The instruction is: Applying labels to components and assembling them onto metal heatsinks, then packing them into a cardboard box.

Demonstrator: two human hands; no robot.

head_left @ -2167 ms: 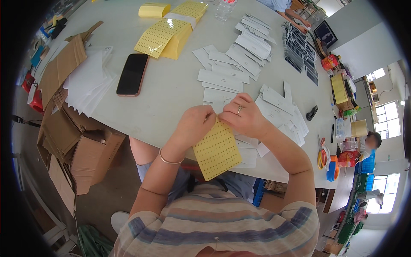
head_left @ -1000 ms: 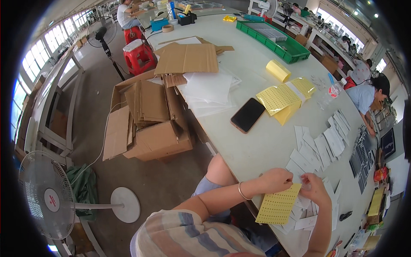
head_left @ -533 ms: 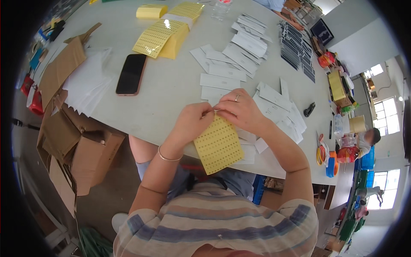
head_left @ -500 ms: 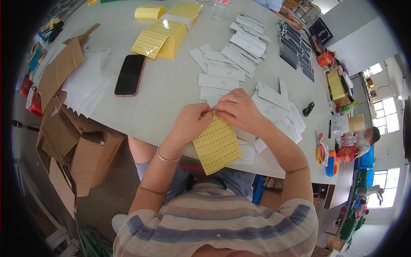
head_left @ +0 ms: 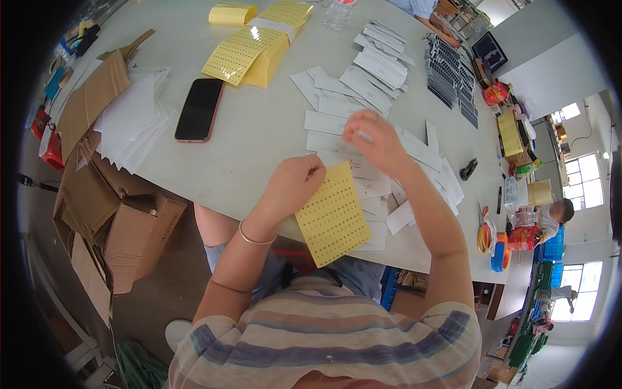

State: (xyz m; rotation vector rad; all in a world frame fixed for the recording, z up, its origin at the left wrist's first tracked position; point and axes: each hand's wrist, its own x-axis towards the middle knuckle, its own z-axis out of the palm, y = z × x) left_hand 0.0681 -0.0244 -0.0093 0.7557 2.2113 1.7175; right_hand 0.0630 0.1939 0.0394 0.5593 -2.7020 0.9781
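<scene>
My left hand (head_left: 290,186) pinches the upper left edge of a yellow sheet of small printed labels (head_left: 334,217), which hangs over the table's near edge above my lap. My right hand (head_left: 377,141) is raised beyond and to the right of the sheet, apart from it. Its fingers are curled together and slightly blurred; whatever they hold, if anything, is too small to make out. Under and around it lie white paper slips (head_left: 332,122) with small printed marks, spread in overlapping rows. Further back sits a denser run of the same white slips (head_left: 381,67).
A phone (head_left: 199,110) and a banded stack of yellow label sheets (head_left: 243,53) lie at left, by clear plastic bags (head_left: 133,123) and cardboard boxes (head_left: 146,243). Right: a small black tool (head_left: 468,169), scissors (head_left: 484,217), an orange tape roll (head_left: 499,253). Another person's arm (head_left: 440,31) rests beyond.
My right hand has left the label sheet's top edge and moved up and right over the white slips. My left hand keeps the sheet, whose upper right corner now shows.
</scene>
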